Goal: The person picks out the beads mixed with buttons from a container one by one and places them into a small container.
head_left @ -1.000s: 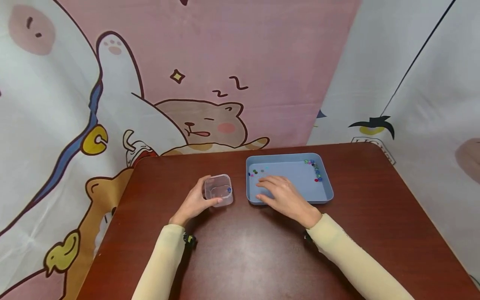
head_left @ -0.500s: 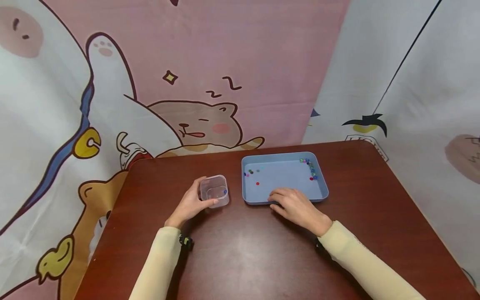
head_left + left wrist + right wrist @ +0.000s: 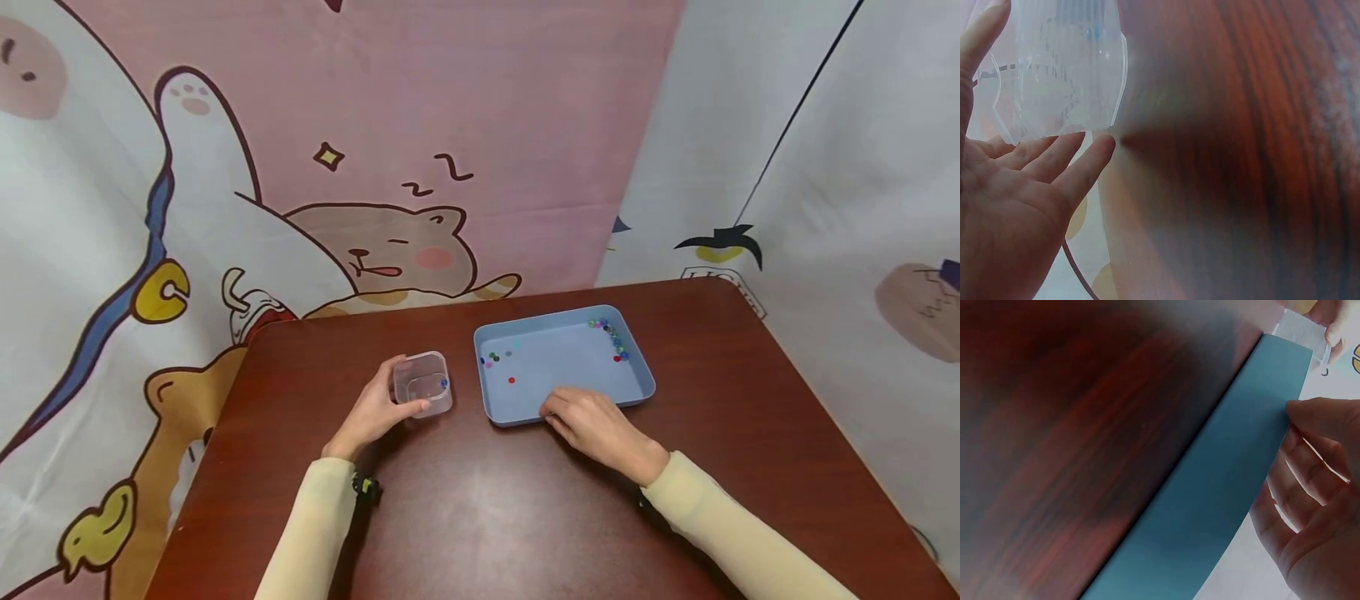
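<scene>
My left hand [image 3: 371, 417] holds a small clear plastic box [image 3: 438, 405] on the table, thumb on the near side and fingers round the far left. One blue bead [image 3: 444, 384] lies inside it. My right hand [image 3: 600, 427] pinches the near rim of a shallow blue tray [image 3: 558, 354]; in the right wrist view the thumb meets the edge of the tray wall [image 3: 1210, 469]. Small coloured beads lie in the tray: a row [image 3: 615, 339] along the right side, several [image 3: 493, 359] at the left, and a lone red bead [image 3: 512, 380].
Both things stand on a dark reddish-brown wooden table [image 3: 480, 517]. Behind it hangs a cartoon-printed cloth [image 3: 525, 167] in pink and white. The box stands left of the tray, with a narrow gap between them.
My right hand has drawn back from inside the tray to its near rim, uncovering the red bead. The tray has turned slightly, its left end nearer me. My left hand still holds the box.
</scene>
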{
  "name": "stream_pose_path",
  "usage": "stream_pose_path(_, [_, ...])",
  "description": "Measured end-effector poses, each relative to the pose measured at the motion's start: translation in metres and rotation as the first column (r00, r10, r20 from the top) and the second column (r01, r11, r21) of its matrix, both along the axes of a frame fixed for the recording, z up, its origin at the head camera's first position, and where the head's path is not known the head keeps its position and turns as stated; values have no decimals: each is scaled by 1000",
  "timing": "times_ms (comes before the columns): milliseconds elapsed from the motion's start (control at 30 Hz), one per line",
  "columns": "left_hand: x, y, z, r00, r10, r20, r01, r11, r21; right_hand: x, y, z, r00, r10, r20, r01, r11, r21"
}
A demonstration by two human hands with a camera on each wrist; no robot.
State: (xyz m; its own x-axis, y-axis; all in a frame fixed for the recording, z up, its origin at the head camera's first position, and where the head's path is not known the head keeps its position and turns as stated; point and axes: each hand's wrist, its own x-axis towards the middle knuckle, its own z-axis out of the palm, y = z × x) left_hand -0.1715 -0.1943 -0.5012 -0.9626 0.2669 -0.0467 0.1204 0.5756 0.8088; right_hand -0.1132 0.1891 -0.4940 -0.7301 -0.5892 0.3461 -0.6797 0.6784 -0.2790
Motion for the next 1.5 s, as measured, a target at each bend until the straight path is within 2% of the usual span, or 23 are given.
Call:
stream_pose_path(233, [0, -1, 1, 1000, -3, -12, 3, 1000, -1, 11, 6, 3, 1000, 10, 6, -10, 1000, 22])
stream_pose_path(400, [1, -2, 2, 1000, -8, -20, 8, 1000, -2, 6, 13, 8, 1000, 7, 25, -7, 1000, -3])
stream_pose_path(600, [1, -1, 3, 1000, -11, -7, 11, 1000, -2, -17, 34, 15, 996, -86, 19, 86, 996, -37])
stream_pose_path(733, [1, -1, 2, 1000, -13, -11, 13, 1000, -9, -35, 50, 18, 984, -175, 32, 176, 984, -16])
stream_pose_path(867, [1, -1, 1, 1000, -15, -12, 15, 1000, -11, -50, 64, 19, 972, -231, 47, 231, 973, 11])
stream_pose_path(1033, [-1, -1, 1, 1000, -14, -14, 14, 1000, -11, -68, 72, 20, 967, -250, 46, 249, 968, 32])
stream_pose_path(1333, [0, -1, 2, 1000, -15, -15, 15, 1000, -1, -97, 80, 11, 967, -252, -26, 253, 961, 110])
stream_pose_path(1500, [1, -1, 1, 1000, -13, -1, 13, 1000, 9, -109, 81, 5, 967, -254, -3, 251, 952, 174])
